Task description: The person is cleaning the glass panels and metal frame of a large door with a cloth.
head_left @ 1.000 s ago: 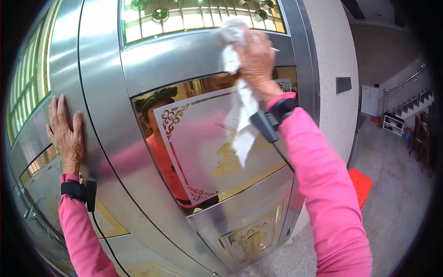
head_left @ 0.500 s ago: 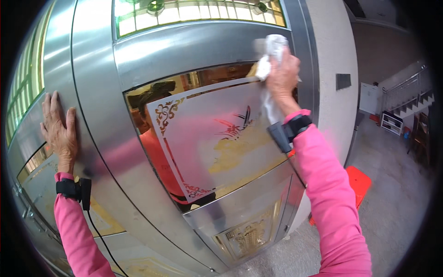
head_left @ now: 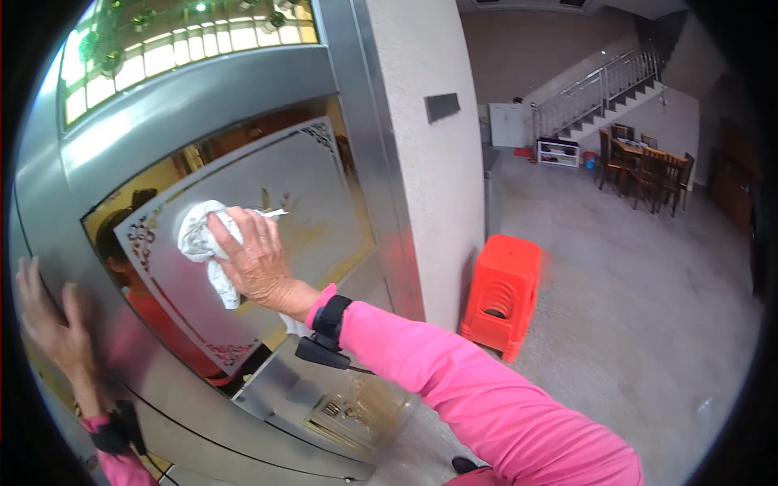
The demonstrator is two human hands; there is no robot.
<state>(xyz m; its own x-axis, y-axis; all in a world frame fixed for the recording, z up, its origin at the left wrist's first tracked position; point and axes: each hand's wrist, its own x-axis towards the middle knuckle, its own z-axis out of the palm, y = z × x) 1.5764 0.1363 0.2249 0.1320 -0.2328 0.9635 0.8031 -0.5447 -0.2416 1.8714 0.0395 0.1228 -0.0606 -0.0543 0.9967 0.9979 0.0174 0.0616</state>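
Door frame (head_left: 378, 154), then open floor (head_left: 616, 300), right of the right hand (head_left: 261, 263)
Cloth (head_left: 197, 233) clutched in its grip, bulging left; left hand (head_left: 58, 328) spread.

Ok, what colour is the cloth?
The cloth is mostly white with greyish marks, best seen in the head view.

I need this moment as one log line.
right hand: holds crumpled white cloth against frosted grey panel; left hand: open at silver metal door; nearby: red plastic stool

No text can be read; whether the blurred gold ornament (head_left: 355, 407) at lower centre includes characters cannot be told.
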